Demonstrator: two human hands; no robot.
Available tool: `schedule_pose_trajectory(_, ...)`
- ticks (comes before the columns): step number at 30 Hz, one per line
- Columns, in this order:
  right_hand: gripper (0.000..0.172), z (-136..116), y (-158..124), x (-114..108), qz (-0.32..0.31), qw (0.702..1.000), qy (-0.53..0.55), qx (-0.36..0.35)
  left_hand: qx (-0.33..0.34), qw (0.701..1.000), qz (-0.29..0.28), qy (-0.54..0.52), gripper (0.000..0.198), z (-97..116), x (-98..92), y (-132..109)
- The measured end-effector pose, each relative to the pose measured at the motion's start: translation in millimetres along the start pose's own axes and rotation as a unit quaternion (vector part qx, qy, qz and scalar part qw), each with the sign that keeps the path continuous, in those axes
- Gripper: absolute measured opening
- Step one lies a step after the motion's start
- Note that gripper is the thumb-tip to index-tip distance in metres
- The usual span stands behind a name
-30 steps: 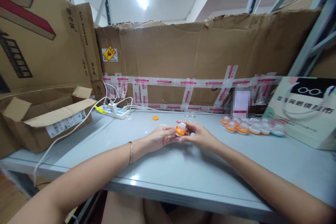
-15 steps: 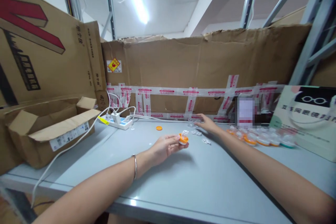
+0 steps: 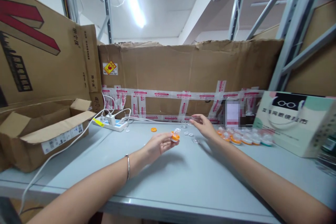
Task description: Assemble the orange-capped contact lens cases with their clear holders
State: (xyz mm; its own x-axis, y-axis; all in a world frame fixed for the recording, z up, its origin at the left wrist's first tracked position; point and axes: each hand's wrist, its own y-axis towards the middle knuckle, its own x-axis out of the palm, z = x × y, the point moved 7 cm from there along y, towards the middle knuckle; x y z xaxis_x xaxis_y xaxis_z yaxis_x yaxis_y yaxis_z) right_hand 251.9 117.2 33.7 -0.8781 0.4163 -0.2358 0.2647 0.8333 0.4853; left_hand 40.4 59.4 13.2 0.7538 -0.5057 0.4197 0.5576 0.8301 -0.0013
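Note:
In my left hand (image 3: 157, 145), thumb and fingers grip a small round orange-and-white plastic case (image 3: 175, 137). A white perforated piece (image 3: 177, 131) stands up at its top. My right hand (image 3: 203, 126) is raised near the back of the table, fingertips pinched on what looks like a faint clear plastic piece (image 3: 191, 118). Other clear pieces (image 3: 184, 126) lie just below its fingertips. Small white perforated pieces (image 3: 188, 134) lie between my hands, one (image 3: 196, 141) nearer to me. An orange ring (image 3: 153, 130) lies flat behind my left hand.
Several clear-domed cases (image 3: 246, 138) with orange or green bases stand at right, before a pale paper bag (image 3: 294, 122) and a blurred-out upright panel (image 3: 233, 114). A power strip (image 3: 110, 123) with white cables and an open cardboard box (image 3: 49, 129) sit left. A large carton (image 3: 162, 66) walls the back.
The view has swung slightly right. My right hand has lifted a little from the clear pieces, its fingertips now together. My left hand still holds the orange-and-white case.

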Motion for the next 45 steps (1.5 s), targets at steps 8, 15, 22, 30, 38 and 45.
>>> schedule_pose_trajectory(8, 0.032, -81.2, -59.8, 14.0, -0.126, 0.960, 0.248, 0.020, 0.089, 0.994, 0.041, 0.051, 0.022, 16.6, 36.3, -44.6)
schedule_pose_trajectory(15, 0.023, -95.7, -95.1, 38.6, -0.237, 0.928, 0.288, -0.014, 0.205, 0.952, 0.198, 0.107, 0.031, -6.0, 19.6, -77.0)
schedule_pose_trajectory(22, 0.022, -93.6, -110.2, 39.6, -0.275, 0.913, 0.299, -0.029, 0.277, 0.897, 0.258, 0.226, 0.027, -10.8, 14.9, -86.3)
schedule_pose_trajectory(30, 0.023, -98.8, -118.3, 44.9, -0.302, 0.916, 0.260, -0.036, 0.282, 0.896, 0.248, 0.235, 0.024, -14.6, 17.1, -87.7)
schedule_pose_trajectory(38, 0.023, -105.7, -124.7, 46.6, -0.313, 0.919, 0.234, -0.045, 0.222, 0.936, 0.219, 0.160, 0.026, -16.2, 20.3, -85.4)
schedule_pose_trajectory(45, 0.024, -103.0, -126.1, 48.3, -0.314, 0.921, 0.226, -0.041, 0.222, 0.941, 0.206, 0.151, 0.026, -17.9, 19.4, -83.5)
